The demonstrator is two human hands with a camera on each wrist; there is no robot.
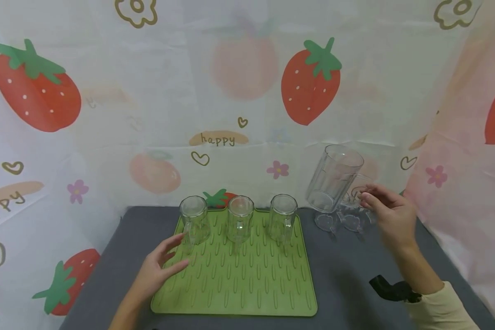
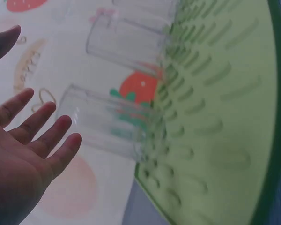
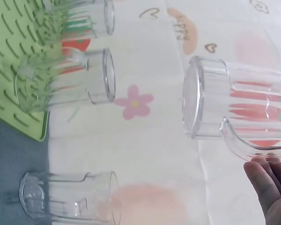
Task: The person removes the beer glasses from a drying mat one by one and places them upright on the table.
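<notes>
Right hand (image 1: 389,215) held a clear plastic mug (image 1: 334,178) by its handle, lifted and tilted above the back right part of the grey desk (image 1: 346,284). The fingers were curled at the handle; the right wrist view showed fingertips (image 3: 267,176) touching the handle's lower curve, but whether they fully closed round it could not be told. Two more clear mugs (image 1: 346,217) stood on the desk under the raised one, just off the right edge of the green ridged mat (image 1: 239,279).

Left hand (image 1: 158,266) lay at the mat's left edge, palm down, fingers straight and slightly spread, holding nothing. Its fingertips were near the leftmost mug (image 1: 195,219) on the mat, not touching it; the left wrist view showed a gap between fingers (image 2: 42,136) and the glass wall.

Three mugs stood in a row along the mat's back edge: leftmost, middle mug (image 1: 240,219), right mug (image 1: 283,217). The mat sat mid-desk, toward the front. A strawberry-print cloth (image 1: 239,91) hung behind and at both sides. A dark wrist strap (image 1: 392,288) showed by the cream sleeve (image 1: 441,311).
</notes>
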